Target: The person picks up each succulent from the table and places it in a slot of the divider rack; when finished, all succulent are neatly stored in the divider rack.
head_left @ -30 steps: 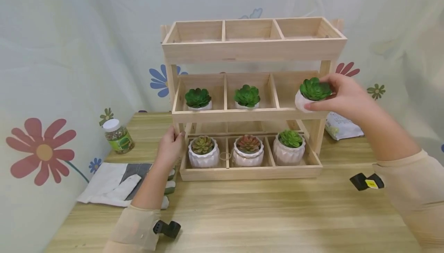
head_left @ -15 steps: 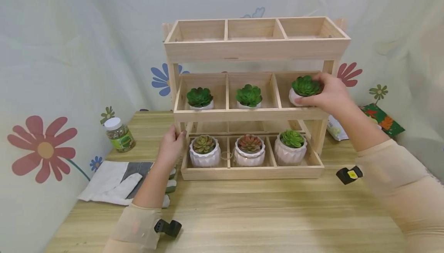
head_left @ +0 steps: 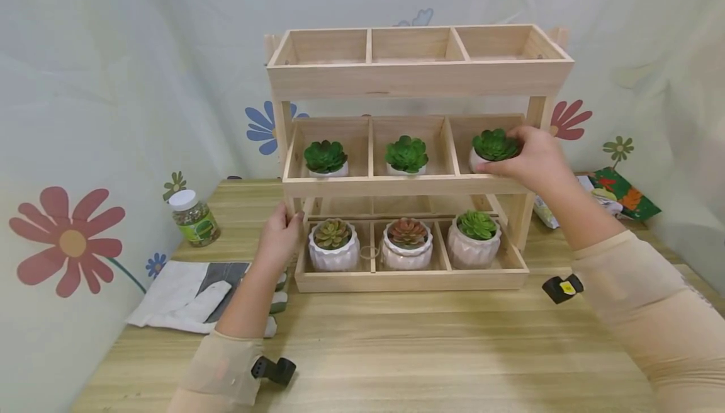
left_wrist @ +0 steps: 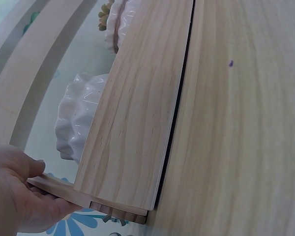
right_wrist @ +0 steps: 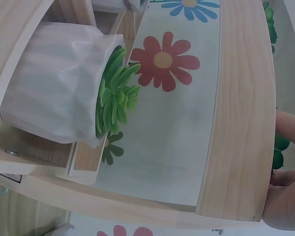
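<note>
A three-tier wooden plant stand (head_left: 419, 79) faces me. In the right compartment of its middle tier, my right hand (head_left: 538, 158) grips a green succulent (head_left: 494, 145) in a white pot, thumb at the front and fingers behind. The pot's lower part is hidden by the tier's front board. My left hand (head_left: 277, 237) holds the stand's left side near the bottom tier; in the left wrist view its thumb and fingers pinch a wooden edge (left_wrist: 61, 189). Two more green succulents fill the other middle compartments. The bottom tier holds three white pots, the right one (head_left: 473, 243) with a bright green succulent.
A jar (head_left: 195, 219) with a white lid stands left of the stand, behind a pair of work gloves (head_left: 181, 299). Right of the stand lie a white packet (head_left: 545, 213) and a green packet (head_left: 625, 194). A flowered cloth hangs behind.
The right hand has moved left with the potted succulent and lowered it into the middle tier's right compartment. The left hand keeps its hold on the stand.
</note>
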`<action>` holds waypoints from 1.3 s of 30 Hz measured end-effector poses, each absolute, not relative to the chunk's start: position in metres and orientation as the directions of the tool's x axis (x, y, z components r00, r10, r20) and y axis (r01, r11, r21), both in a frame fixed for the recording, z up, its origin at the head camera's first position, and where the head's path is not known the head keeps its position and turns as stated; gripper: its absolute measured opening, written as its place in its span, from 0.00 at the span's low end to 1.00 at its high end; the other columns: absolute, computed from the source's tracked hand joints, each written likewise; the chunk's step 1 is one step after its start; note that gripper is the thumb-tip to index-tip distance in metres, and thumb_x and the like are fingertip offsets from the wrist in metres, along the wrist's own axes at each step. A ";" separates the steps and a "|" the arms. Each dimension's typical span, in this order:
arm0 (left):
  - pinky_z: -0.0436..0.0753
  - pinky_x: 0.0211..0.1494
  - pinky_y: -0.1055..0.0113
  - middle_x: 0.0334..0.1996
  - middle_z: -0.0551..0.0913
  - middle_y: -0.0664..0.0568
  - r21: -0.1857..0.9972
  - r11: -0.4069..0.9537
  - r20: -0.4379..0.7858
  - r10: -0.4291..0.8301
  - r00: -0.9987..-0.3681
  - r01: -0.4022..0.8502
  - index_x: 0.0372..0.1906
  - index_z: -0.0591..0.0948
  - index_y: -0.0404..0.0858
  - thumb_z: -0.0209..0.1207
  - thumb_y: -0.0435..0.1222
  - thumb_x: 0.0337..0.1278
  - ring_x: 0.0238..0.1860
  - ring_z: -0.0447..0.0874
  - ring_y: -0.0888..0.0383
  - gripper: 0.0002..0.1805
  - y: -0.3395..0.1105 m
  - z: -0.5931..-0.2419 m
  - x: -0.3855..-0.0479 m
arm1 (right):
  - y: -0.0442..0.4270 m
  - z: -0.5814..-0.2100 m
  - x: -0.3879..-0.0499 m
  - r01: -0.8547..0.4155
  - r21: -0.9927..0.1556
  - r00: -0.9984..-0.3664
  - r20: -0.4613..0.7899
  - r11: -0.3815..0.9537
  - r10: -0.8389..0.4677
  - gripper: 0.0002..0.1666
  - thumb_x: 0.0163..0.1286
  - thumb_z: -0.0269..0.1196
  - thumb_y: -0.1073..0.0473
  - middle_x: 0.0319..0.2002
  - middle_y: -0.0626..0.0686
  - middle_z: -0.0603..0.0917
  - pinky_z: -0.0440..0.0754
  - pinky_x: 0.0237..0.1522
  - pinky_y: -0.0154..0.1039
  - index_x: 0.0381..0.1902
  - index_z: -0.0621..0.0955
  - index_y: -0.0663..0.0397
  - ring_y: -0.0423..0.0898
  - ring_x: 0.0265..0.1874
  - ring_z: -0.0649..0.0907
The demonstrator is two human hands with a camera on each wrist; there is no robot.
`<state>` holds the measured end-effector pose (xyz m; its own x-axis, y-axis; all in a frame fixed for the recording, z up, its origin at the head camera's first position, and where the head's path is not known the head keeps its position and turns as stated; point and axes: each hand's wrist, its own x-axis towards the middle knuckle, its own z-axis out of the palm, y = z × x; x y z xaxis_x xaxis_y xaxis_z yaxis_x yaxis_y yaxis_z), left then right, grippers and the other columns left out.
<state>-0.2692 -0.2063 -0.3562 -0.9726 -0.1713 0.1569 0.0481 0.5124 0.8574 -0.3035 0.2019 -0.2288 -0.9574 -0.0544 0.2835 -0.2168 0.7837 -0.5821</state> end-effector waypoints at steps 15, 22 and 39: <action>0.74 0.54 0.49 0.52 0.76 0.35 0.872 0.487 0.146 -0.166 -0.975 0.048 0.57 0.69 0.33 0.46 0.39 0.70 0.54 0.73 0.43 0.17 -0.203 -0.358 -0.271 | 0.205 -0.232 -0.294 -0.203 -0.577 -0.960 0.275 0.791 -0.046 0.51 0.50 0.69 0.35 0.48 0.68 0.74 0.74 0.44 0.55 0.57 0.70 0.70 0.59 0.44 0.73; 0.74 0.54 0.50 0.52 0.75 0.35 0.878 0.476 0.135 -0.163 -0.977 0.042 0.57 0.69 0.33 0.46 0.39 0.70 0.53 0.73 0.43 0.17 -0.204 -0.360 -0.273 | 0.205 -0.234 -0.292 -0.189 -0.601 -0.966 0.254 0.777 -0.039 0.51 0.51 0.69 0.34 0.49 0.67 0.74 0.74 0.45 0.55 0.58 0.69 0.69 0.59 0.46 0.74; 0.74 0.53 0.50 0.50 0.75 0.33 0.861 0.504 0.157 -0.137 -0.978 0.068 0.57 0.68 0.30 0.45 0.36 0.70 0.52 0.74 0.41 0.17 -0.205 -0.358 -0.274 | 0.213 -0.238 -0.270 -0.251 -0.674 -0.954 0.294 0.694 -0.059 0.55 0.51 0.70 0.37 0.61 0.66 0.68 0.70 0.55 0.56 0.65 0.63 0.67 0.62 0.59 0.70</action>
<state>-0.2736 -0.2046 -0.3583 -0.9780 -0.1370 0.1571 0.0678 0.5036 0.8613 -0.2704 0.2135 -0.2375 -0.9540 -0.0595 0.2937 -0.2509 0.6944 -0.6744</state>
